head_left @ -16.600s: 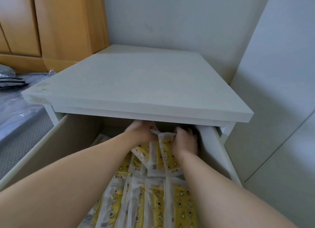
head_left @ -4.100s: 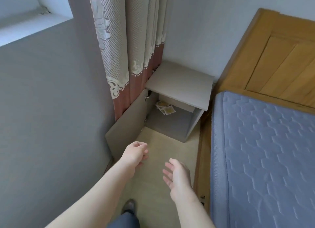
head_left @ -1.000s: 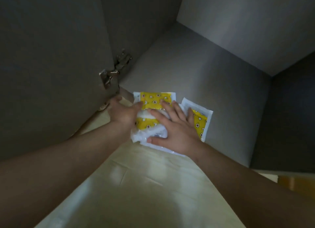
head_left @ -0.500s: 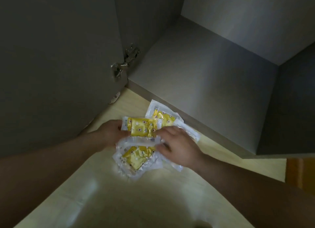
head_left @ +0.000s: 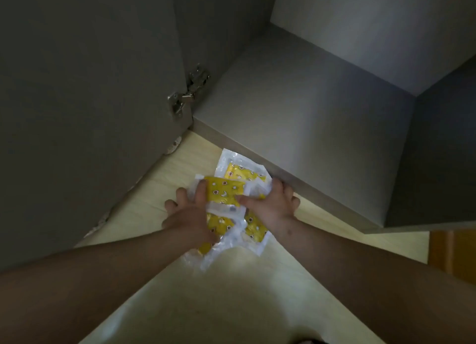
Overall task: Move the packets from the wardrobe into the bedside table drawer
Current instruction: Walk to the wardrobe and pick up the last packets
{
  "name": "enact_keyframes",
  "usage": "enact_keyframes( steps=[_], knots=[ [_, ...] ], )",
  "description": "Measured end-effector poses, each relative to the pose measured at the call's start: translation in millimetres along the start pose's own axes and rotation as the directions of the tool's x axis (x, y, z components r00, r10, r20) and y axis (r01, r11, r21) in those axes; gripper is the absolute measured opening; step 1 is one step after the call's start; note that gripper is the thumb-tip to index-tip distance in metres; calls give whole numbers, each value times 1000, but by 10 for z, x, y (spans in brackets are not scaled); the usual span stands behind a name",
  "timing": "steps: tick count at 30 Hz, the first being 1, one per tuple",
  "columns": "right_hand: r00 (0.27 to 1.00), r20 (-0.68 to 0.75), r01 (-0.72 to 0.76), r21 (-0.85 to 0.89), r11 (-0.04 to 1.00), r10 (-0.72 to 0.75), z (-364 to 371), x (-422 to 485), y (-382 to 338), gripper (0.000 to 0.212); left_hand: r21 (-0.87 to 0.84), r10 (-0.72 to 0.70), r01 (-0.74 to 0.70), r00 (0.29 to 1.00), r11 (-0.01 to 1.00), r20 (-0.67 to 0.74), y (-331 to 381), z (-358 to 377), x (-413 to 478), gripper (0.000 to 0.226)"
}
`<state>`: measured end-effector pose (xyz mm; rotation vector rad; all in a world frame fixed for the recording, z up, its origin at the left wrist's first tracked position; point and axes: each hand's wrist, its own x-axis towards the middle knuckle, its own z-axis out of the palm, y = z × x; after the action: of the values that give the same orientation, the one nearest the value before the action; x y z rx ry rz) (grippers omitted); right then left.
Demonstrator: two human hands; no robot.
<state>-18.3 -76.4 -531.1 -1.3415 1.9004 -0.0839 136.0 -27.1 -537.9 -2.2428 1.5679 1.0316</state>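
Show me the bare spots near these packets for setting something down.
Bare: the whole wardrobe shelf, front lip to back wall; the floor strip between the open door and the left hand. Crowded: the packets bunched between both hands, the right hand close by the shelf lip.

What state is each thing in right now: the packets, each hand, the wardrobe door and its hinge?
packets, bunched in an untidy bundle, held between both hands, outside the wardrobe, over the floor
left hand, fingers curled round the bundle's left side
right hand, thumb on top, pinching the bundle's right side
wardrobe door, swung open
hinge, opened out
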Motion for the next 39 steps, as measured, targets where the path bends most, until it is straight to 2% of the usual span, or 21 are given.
enact_keyframes(
  steps=[5, 8, 11, 12, 13, 15, 17, 20, 22, 27, 30, 32, 36, 39],
  knots=[
    [981, 133, 154, -110, 982, -139, -16, 115, -76, 96, -266, 85, -87, 996, 960, -20, -164, -135, 120, 118],
    [958, 269, 111, -31, 993, -98, 20, 121, -127, 90, -421, 134, -110, 991, 901, 27, -290, -252, 168, 106],
    [932, 357, 33, 86, 996, -62, 122, 99, -87, 98, -666, 134, -24, 984, 746, 114, -353, -313, 207, 89],
    [927, 371, -3, 154, 988, -55, 129, 102, -64, 90, -704, 136, -8, 983, 710, 126, -356, -336, 206, 83],
    [920, 387, -35, 235, 971, -60, 99, 74, -71, 73, -724, 141, 2, 981, 690, 137, -354, -355, 210, 75],
    [887, 458, -124, 359, 925, -59, 33, 35, -60, 34, -748, 153, 9, 977, 663, 148, -310, -386, 200, 48],
    [853, 517, -181, 418, 890, -69, -8, 18, -47, 30, -752, 181, -1, 971, 659, 158, -213, -370, 155, 28],
    [830, 552, -203, 430, 880, -79, -21, -8, -89, 22, -672, 214, -63, 966, 738, 145, -69, -185, 95, 32],
    [833, 551, -204, 404, 892, -59, -43, -19, -103, 11, -668, 228, -96, 967, 738, 113, -20, -96, 68, 35],
    [879, 465, -317, 396, 862, 110, -23, -30, -110, 23, -722, 367, -186, 925, 666, 101, 17, -261, 15, 35],
    [882, 460, -322, 429, 844, 103, -33, -38, -141, 20, -749, 415, -178, 899, 638, 139, -36, -388, 13, 36],
    [898, 433, -292, 449, 844, 80, -38, -38, -160, 18, -752, 389, -159, 911, 639, 139, -56, -433, 9, 38],
    [930, 366, -234, 521, 821, 33, -49, -68, -175, 17, -784, 204, 13, 963, 621, 178, -40, -496, 44, 51],
    [939, 344, -203, 603, 772, -22, -79, -110, -189, 20, -743, 220, 160, 896, 651, 386, -70, -579, 46, 27]
  ],
)
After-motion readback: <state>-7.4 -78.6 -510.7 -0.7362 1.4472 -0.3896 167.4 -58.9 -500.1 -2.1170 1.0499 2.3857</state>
